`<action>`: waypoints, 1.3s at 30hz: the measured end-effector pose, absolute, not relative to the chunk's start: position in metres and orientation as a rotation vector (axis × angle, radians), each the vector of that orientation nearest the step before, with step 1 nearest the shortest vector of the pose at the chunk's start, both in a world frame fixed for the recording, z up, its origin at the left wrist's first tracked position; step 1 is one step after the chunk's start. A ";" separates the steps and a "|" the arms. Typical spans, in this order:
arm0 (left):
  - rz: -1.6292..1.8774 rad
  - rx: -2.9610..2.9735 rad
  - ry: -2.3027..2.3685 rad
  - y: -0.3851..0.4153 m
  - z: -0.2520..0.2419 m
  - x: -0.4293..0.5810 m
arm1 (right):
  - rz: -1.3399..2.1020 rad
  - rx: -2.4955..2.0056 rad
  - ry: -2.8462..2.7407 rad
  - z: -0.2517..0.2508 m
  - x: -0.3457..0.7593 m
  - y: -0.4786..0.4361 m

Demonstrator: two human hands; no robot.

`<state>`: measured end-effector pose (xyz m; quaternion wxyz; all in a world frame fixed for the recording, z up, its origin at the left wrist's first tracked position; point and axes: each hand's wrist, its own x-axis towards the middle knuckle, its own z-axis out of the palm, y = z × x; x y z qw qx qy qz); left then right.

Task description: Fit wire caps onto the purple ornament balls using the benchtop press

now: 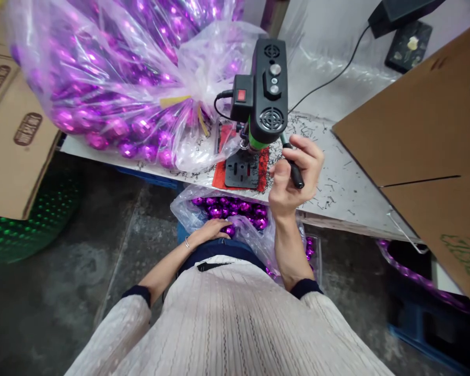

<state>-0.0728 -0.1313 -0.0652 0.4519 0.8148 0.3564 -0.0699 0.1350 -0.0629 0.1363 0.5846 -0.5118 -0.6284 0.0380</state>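
A small black bench drill press [272,86] with a green collar stands on the table, its slotted base plate [241,172] on a red mat [219,177]. My right hand [293,183] has its fingers curled loosely over the press's black lever handle [296,175], with the thumb beside it. Down at my lap, my left hand [211,230] lies with fingers stretched at the edge of an opened clear plastic bag [243,230]. Its fingertips touch the shiny purple faceted balls [254,211] in that bag. No ball shows under the drill, though the collar hides part of that spot.
A big tied clear bag [141,89] of purple balls fills the table's left. Cardboard boxes [15,115] stand at both sides. Dark shavings litter the white tabletop [332,172]. A cable [332,78] runs to the back right. Green balls [31,235] sit low left.
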 end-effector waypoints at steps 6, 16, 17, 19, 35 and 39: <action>-0.235 1.799 0.889 -0.108 -0.053 -0.062 | 0.032 -1.325 -1.448 0.130 0.142 -0.090; 0.238 1.577 1.308 -0.086 -0.030 -0.071 | 0.882 -1.965 -2.265 0.016 0.145 -0.200; 0.209 1.661 1.274 -0.093 -0.030 -0.072 | 0.961 -2.044 -2.288 0.009 0.145 -0.204; 0.068 1.845 1.135 -0.110 -0.033 -0.077 | 1.103 -2.148 -2.304 0.000 0.146 -0.209; -0.488 2.187 0.932 -0.158 0.025 -0.121 | 2.041 -1.545 -2.026 0.086 0.224 -0.242; -0.412 2.247 0.793 -0.176 0.086 -0.133 | 2.084 -1.437 -2.061 0.124 0.247 -0.248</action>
